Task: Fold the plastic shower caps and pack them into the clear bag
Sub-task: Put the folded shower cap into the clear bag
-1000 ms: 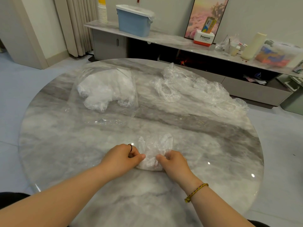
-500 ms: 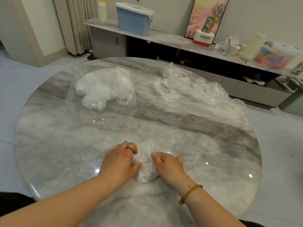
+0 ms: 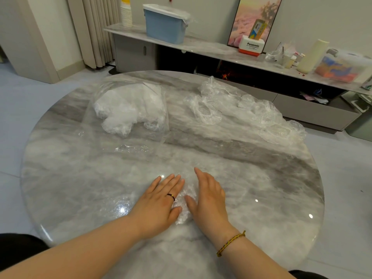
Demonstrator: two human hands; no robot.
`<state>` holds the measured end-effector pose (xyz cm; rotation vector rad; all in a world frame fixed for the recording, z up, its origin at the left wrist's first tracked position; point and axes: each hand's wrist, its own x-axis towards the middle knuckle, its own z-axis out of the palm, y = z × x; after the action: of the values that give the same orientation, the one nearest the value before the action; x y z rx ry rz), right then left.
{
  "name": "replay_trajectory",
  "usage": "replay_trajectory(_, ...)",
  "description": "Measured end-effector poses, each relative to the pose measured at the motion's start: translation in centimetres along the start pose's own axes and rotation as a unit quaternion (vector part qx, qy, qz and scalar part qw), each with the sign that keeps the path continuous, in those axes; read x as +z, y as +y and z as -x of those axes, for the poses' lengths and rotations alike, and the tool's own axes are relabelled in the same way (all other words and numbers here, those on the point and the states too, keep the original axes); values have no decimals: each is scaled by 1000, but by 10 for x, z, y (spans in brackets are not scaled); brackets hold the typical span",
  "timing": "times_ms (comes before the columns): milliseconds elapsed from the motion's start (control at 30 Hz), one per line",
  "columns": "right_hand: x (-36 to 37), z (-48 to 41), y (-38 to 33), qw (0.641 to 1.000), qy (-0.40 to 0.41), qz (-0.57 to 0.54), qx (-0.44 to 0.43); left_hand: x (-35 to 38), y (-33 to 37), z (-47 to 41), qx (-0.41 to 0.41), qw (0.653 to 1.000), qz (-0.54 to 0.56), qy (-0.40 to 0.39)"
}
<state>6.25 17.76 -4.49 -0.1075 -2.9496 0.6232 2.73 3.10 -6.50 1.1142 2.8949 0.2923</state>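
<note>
Both hands have uncurled: left hand [image 3: 159, 204] and right hand [image 3: 209, 198] now press, fingers straight, on one crinkled transparent shower cap [image 3: 184, 206] on the round grey marble table [image 3: 261, 188]; one clear bag [image 3: 128, 109] of bunched white caps and one loose crumpled heap [image 3: 241, 111] lie beyond.

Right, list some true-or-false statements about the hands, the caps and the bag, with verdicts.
1. The left hand and the right hand lie with straight fingers on the folded shower cap. True.
2. The clear bag lies at the far right of the table. False: it lies far left; the loose caps are far right.
3. The clear bag holds crumpled caps. True.
4. The braided bracelet is on the left wrist. False: it is on the right wrist; the left hand wears a ring.
</note>
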Motion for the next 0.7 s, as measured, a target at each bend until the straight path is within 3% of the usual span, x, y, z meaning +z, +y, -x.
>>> replay_trajectory(67,10,1,2,996,24,64,-54,-2,0,-1,-15,1000,-6,-26)
replay_trajectory(167,14,1,1,991,-41,116,-60,1,-1,-2,-11,998,-40,-46)
replay_trajectory(233,9,2,4,989,-99,102,-48,2,-1,-2,-7,997,-51,-62)
replay_trajectory(400,4,-4,9,980,-154,107,-69,-5,3,-6,-39,996,-45,-64)
replay_trajectory(433,2,-4,7,980,-160,101,-60,-2,1,-7,-18,997,-73,-36)
replay_trajectory(500,0,-2,4,982,-157,87,-54,-2,0,-6,26,996,-69,-58)
replay_trajectory(567,-2,-2,6,985,-150,57,-58,-4,0,-7,29,993,-61,-95)
replay_trajectory(700,-27,-4,8,978,-161,44,-128,-2,-2,-8,-7,996,-5,-85)
